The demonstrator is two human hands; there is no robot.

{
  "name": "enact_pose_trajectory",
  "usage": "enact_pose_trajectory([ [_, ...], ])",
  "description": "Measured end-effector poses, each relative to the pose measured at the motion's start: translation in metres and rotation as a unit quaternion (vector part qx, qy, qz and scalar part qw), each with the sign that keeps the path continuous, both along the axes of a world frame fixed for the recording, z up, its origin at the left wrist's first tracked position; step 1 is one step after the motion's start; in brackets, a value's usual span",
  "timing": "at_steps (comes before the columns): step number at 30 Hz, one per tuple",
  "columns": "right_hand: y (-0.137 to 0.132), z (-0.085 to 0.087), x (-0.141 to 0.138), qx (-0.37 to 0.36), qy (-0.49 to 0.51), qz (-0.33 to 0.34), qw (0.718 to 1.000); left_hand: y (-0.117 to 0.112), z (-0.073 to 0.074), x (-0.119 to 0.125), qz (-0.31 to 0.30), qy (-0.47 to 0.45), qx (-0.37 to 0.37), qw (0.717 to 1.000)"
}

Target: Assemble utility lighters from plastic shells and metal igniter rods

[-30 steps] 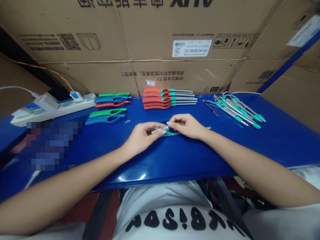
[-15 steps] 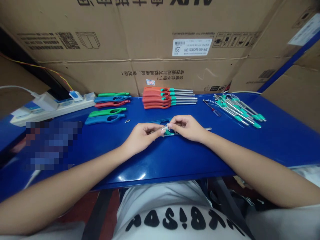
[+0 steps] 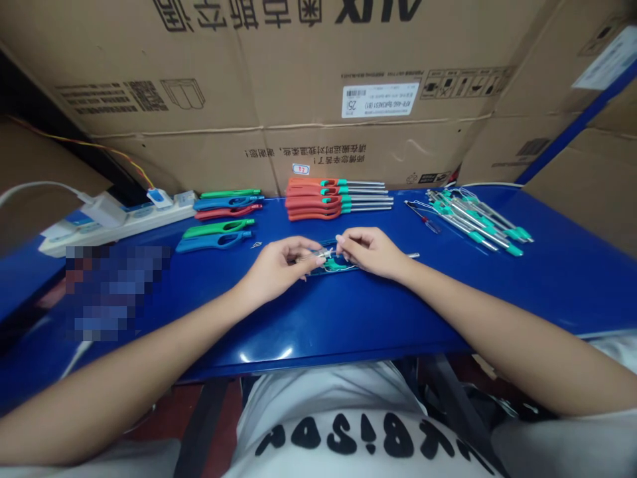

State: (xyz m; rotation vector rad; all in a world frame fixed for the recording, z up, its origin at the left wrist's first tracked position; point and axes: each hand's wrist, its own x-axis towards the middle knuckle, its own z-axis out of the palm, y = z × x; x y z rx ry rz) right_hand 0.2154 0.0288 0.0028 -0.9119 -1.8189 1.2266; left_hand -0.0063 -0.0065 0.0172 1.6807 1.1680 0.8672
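Observation:
Between the thumb and fingers of my left hand (image 3: 279,267) is a small clear and silvery cylindrical piece (image 3: 324,253). My right hand (image 3: 375,252) is just to its right, thumb and forefinger pinched together; whatever they pinch is too small to make out. Under both hands lies a blue lighter shell (image 3: 314,272), partly covered by them, with a green trigger (image 3: 332,264) and a thin white wire in it. The tip of its metal tube (image 3: 414,255) sticks out past my right hand.
Orange lighters with metal tubes (image 3: 318,199) are stacked behind my hands. Coloured handle shells (image 3: 216,241) lie left, beside a white power strip (image 3: 134,222). Several metal tubes with green parts (image 3: 478,222) and a small screwdriver (image 3: 428,224) lie right. A cardboard wall (image 3: 298,79) stands behind.
My right fingertips have drawn slightly away from the small piece in my left hand, leaving a narrow gap. The whole view has shifted a little.

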Motion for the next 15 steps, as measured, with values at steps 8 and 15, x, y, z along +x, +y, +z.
enact_pose_trajectory([
  [8,0.005,-0.002,0.003,-0.036,0.032,-0.028,0.998,0.003,0.013,-0.017,-0.055,0.240,0.207,0.947],
  [15,0.004,0.003,0.005,0.007,-0.004,-0.039,0.999,0.005,0.008,-0.018,-0.079,0.249,0.177,0.949],
])
